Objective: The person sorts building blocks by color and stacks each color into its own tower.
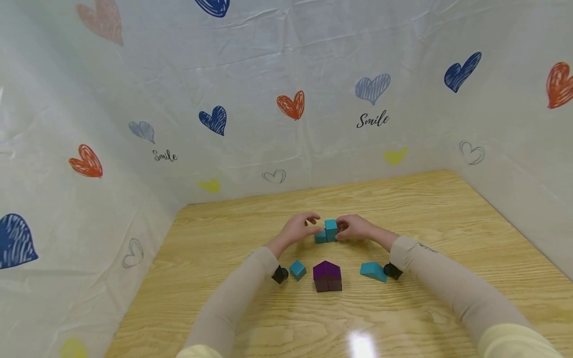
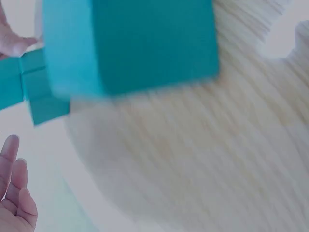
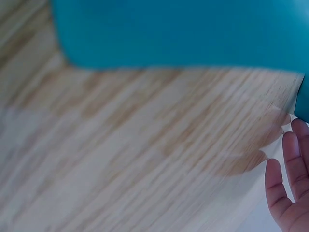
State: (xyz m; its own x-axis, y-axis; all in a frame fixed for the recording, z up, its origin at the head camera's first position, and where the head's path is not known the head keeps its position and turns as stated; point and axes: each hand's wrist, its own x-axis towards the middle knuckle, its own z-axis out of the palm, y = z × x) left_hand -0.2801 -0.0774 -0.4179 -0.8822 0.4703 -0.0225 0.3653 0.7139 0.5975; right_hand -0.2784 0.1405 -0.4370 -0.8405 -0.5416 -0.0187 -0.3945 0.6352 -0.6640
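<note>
Small blue blocks stand together mid-table in the head view. A blue cube point(image 1: 331, 226) sits on the right one of two lower blue blocks point(image 1: 320, 238). My left hand point(image 1: 297, 228) is at their left, its thumb point(image 2: 13, 44) right at the top of the left lower block and its other fingers point(image 2: 19, 179) spread away, loosely bent. From the right, my right hand point(image 1: 356, 227) has thumb and fingertips right at the stack's side. In the right wrist view its fingers point(image 3: 277, 188) look nearly straight, with the thumb hidden.
Closer to me lie a loose blue cube point(image 1: 297, 270), a purple-roofed block house point(image 1: 327, 276) and a blue slope-sided block point(image 1: 373, 271). Black wrist cameras point(image 1: 280, 274) hang near the cube and slope-sided block. A heart-printed sheet point(image 1: 322, 149) rises behind the wooden table point(image 1: 403, 313).
</note>
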